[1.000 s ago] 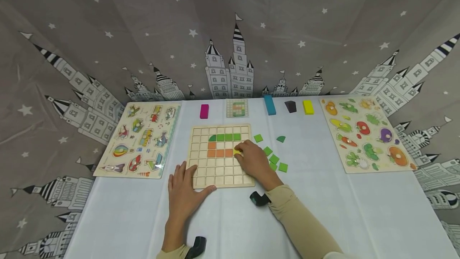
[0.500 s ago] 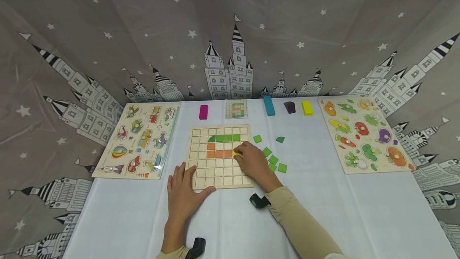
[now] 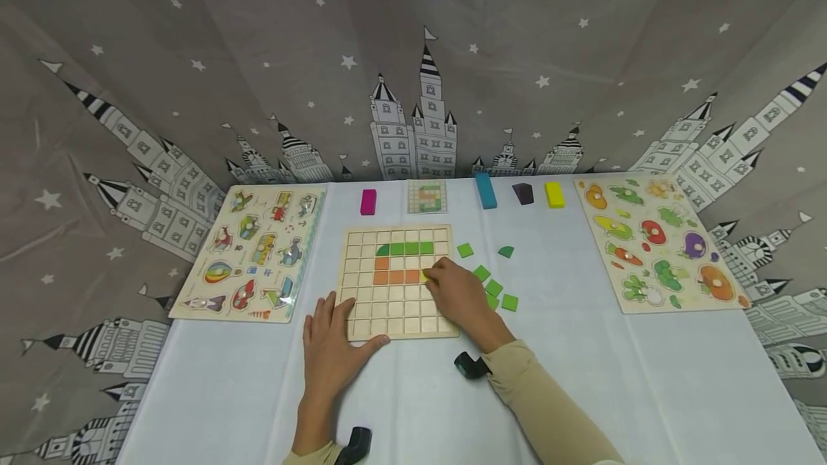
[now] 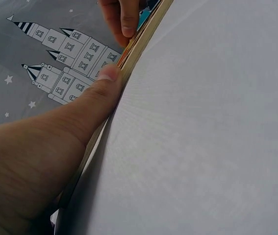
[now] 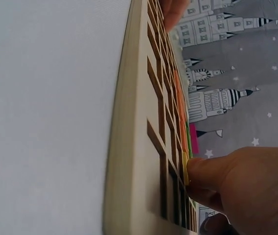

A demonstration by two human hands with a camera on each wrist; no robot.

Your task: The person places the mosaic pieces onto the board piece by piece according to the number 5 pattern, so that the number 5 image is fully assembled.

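Observation:
A wooden grid board [image 3: 362, 314] lies flat on the white cloth. Its cells hold a row of green tiles [image 3: 412, 248] ending left in a darker green quarter-round piece [image 3: 382, 250], with orange tiles [image 3: 395, 277] below. My right hand [image 3: 460, 296] pinches a small yellow tile [image 5: 186, 169] at the right end of the lower orange row; most of the tile is hidden by the fingertips in the head view. My left hand [image 3: 332, 339] rests at the board's near left corner, fingers spread, thumb against the near edge in the left wrist view.
Several loose green tiles [image 3: 494, 287] and a dark green quarter-round [image 3: 506, 252] lie right of the board. Behind stand a pattern card [image 3: 427, 196] and pink [image 3: 368, 202], blue [image 3: 485, 191], black [image 3: 524, 194] and yellow blocks [image 3: 554, 195]. Picture puzzles flank them, vehicles [image 3: 248, 257] left, vegetables [image 3: 659, 250] right.
The right hand and wrist have shifted slightly toward the near right, with the fingertips still at the yellow tile. The left hand stays in place on the board's corner.

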